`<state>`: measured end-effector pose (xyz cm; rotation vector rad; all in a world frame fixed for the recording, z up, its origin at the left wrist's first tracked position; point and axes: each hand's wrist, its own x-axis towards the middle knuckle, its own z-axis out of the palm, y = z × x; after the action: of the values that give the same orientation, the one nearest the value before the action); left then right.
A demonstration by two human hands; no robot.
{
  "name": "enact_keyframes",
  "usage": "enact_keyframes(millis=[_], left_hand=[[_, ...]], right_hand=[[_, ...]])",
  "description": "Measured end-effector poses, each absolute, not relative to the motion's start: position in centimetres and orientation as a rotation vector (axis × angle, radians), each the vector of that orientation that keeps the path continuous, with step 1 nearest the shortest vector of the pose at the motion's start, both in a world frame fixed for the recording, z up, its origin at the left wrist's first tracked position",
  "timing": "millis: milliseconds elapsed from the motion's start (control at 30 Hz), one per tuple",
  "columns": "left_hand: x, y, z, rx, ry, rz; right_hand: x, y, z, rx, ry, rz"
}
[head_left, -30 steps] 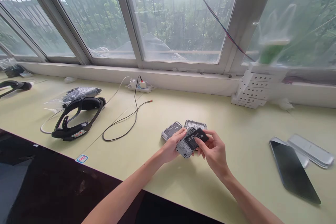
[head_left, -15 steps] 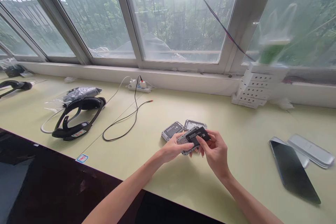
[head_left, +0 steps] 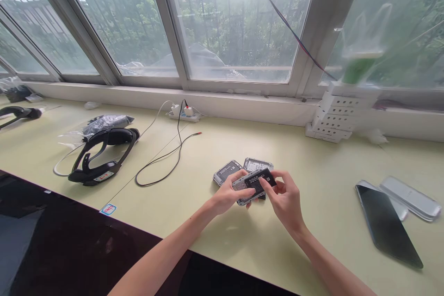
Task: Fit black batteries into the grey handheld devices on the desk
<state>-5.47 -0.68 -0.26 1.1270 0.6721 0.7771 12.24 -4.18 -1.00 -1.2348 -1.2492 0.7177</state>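
Note:
My left hand [head_left: 225, 195] is closed around a small grey device casing [head_left: 243, 201], thumb on its front and fingers behind. A black battery [head_left: 255, 179] marked 3000mAh lies at an angle over the casing's open face. My right hand [head_left: 286, 201] pinches the battery's right end between thumb and fingers. Whether the battery is fully seated cannot be made out. Just behind my hands, a similar device [head_left: 226, 172] with a 3000mAh battery in it rests on the table, beside another open casing [head_left: 257, 165]. Below the held casing a dark edge shows, mostly hidden.
A black headset [head_left: 104, 159] and a looped black cable [head_left: 178, 159] lie to the left. A power strip [head_left: 187, 116] with plugs sits by the window ledge. White boxes [head_left: 335, 118] are stacked at the back right. A dark flat panel [head_left: 388, 226] and pale covers [head_left: 412, 198] lie right.
My right hand has shifted slightly left with the battery, and its lower fingers have curled in. A dark edge now shows beneath the casing. The things on the table stay put.

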Motion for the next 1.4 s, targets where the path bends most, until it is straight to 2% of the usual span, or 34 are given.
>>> enact_keyframes(millis=[467, 733, 1400], left_hand=[[-5.0, -0.8, 0.2, 1.159, 0.686, 0.82], [-4.6, -1.4, 0.1, 1.217, 0.679, 0.896], [-4.4, -1.8, -0.7, 1.359, 0.691, 0.868]], right_hand=[[11.9, -3.9, -1.0, -1.145, -1.218, 0.986], [12.1, -3.8, -1.6, -1.189, -1.092, 0.99], [11.8, -3.8, -2.3, -1.239, -1.214, 0.921]])
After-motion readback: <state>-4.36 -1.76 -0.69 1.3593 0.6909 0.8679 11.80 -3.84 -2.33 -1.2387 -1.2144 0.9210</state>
